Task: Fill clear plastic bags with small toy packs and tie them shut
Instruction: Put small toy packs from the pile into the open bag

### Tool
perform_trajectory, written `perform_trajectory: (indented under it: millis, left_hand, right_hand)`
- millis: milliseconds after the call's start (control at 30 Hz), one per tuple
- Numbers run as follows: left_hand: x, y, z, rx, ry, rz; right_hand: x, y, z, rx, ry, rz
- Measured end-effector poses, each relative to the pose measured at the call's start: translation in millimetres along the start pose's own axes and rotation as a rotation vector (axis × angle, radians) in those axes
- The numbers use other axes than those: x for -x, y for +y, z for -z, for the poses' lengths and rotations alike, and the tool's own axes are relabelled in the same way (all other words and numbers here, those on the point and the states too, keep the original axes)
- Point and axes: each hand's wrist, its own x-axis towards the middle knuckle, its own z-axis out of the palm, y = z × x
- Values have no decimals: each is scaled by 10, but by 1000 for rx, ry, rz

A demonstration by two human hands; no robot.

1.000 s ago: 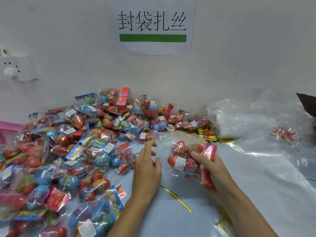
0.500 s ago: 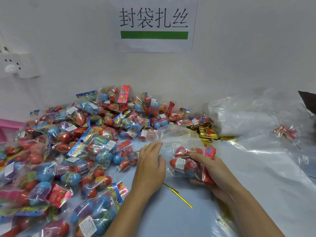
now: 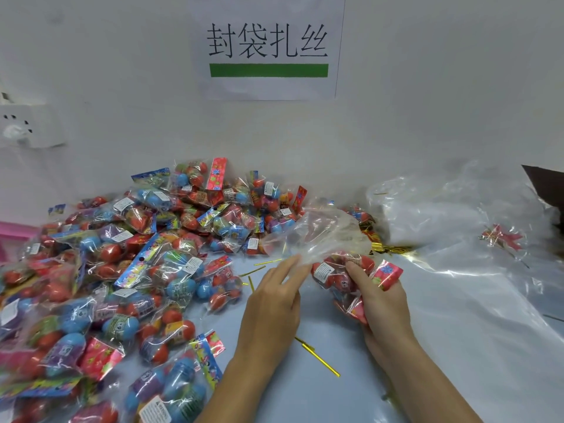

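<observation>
gripping the filled clear bag near the middle of the surface, right hand fingers curled round the toy packs, left hand fingers nearly straight touching its light, slippery, crinkly neck, probably best gathered there.

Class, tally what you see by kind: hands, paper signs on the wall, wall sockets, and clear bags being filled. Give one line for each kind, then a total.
Hands: 2 (left hand, right hand)
Paper sign: 1
Wall socket: 1
Clear bag being filled: 1
Total: 5
</observation>
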Motion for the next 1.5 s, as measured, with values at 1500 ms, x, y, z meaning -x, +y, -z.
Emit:
perform_trajectory:
  millis: [1500]
  left_hand:
    - [-122, 125, 5, 780, 445, 755]
  right_hand:
    - [139, -16, -140, -286, -116, 70]
